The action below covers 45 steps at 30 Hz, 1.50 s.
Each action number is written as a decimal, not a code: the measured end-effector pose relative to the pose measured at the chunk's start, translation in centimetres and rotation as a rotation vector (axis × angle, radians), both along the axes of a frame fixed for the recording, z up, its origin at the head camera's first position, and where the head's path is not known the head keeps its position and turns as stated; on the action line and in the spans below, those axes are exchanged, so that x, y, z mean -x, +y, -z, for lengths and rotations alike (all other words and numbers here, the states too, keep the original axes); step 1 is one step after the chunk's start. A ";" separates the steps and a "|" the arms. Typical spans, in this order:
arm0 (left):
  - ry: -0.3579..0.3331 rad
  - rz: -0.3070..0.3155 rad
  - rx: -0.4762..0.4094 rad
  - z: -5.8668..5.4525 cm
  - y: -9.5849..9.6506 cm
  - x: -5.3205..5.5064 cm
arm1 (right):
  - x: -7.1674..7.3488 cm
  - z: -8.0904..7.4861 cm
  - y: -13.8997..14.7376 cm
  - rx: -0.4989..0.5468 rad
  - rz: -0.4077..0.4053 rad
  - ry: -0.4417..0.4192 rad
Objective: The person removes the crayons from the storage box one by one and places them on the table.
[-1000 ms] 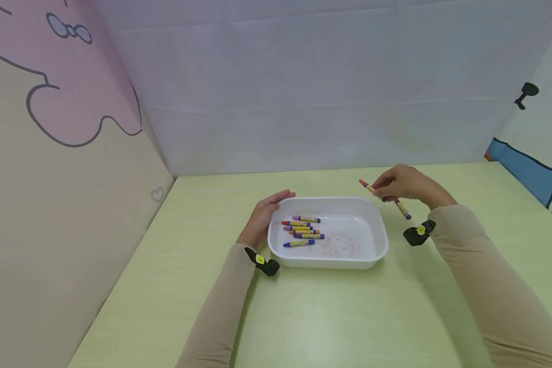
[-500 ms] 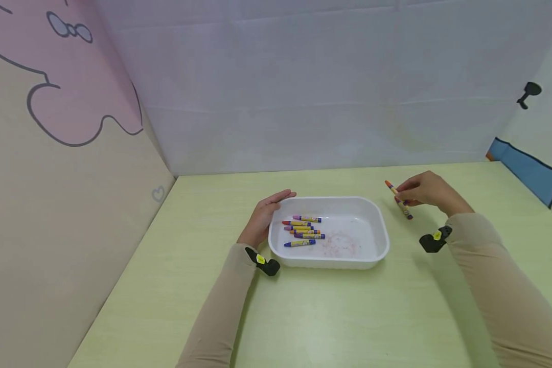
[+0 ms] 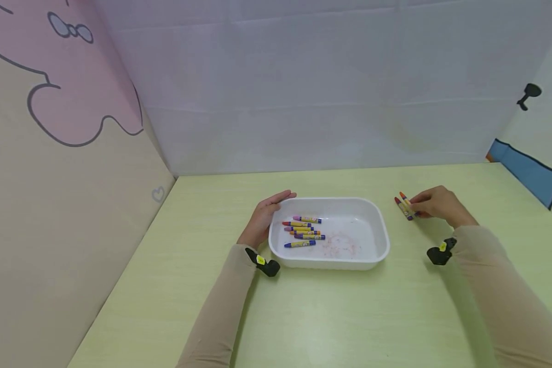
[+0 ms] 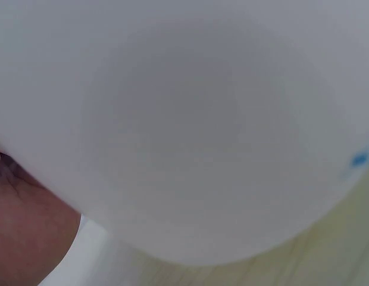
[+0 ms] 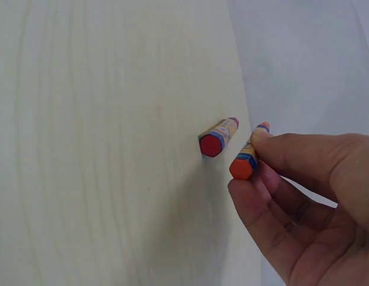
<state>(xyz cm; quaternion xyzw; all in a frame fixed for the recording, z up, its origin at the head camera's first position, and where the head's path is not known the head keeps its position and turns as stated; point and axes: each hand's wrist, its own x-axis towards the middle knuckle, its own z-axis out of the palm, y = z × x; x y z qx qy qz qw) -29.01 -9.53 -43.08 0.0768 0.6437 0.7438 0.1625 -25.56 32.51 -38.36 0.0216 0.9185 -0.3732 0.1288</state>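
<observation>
My right hand (image 3: 441,204) pinches an orange crayon (image 5: 247,158) between thumb and fingers. Just beside it, a red crayon (image 5: 217,140) lies on the table, roughly parallel and slightly apart in the right wrist view. My left hand (image 3: 260,220) rests against the left side of a white tray (image 3: 331,263), its fingers stretched along the back left corner. Inside the tray, towards its left, several crayons (image 3: 307,236) lie in a loose row, mostly pointing left. The white tray wall (image 4: 202,149) fills most of the left wrist view, hiding nearly all of that hand.
A pale yellow-green table (image 3: 326,317) carries everything. White cloth (image 3: 303,102) hangs behind its back edge, with cartoon-printed panels (image 3: 92,204) on both sides. Faint reddish marks stain the tray's floor. Each wrist wears a small black camera (image 3: 439,254).
My right hand has moved right and nearer, bringing the orange crayon from above the red one to its right side. The left hand and tray stay put.
</observation>
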 end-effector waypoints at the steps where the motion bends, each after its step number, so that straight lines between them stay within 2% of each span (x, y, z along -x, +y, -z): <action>1: 0.000 0.002 0.000 0.0 0.0 0.0 | 0.0 0.2 0.1 -0.003 -0.002 0.003; 8: -0.003 0.002 -0.004 0.0 0.0 0.0 | 0.0 0.8 0.3 -0.077 0.007 0.047; 16: -0.004 0.007 -0.004 0.0 0.0 0.0 | 0.0 0.9 0.2 -0.103 -0.018 0.020; 22: -0.008 0.000 -0.018 0.0 0.0 0.0 | 0.0 0.8 0.2 -0.145 -0.031 0.040; 37: -0.009 -0.007 0.000 -0.4 0.0 -0.2 | 0.1 0.1 0.2 -0.135 -0.015 0.007; 45: -0.018 -0.011 0.014 -0.4 0.0 -0.4 | 0.0 -1.0 -1.0 -0.103 -0.034 0.047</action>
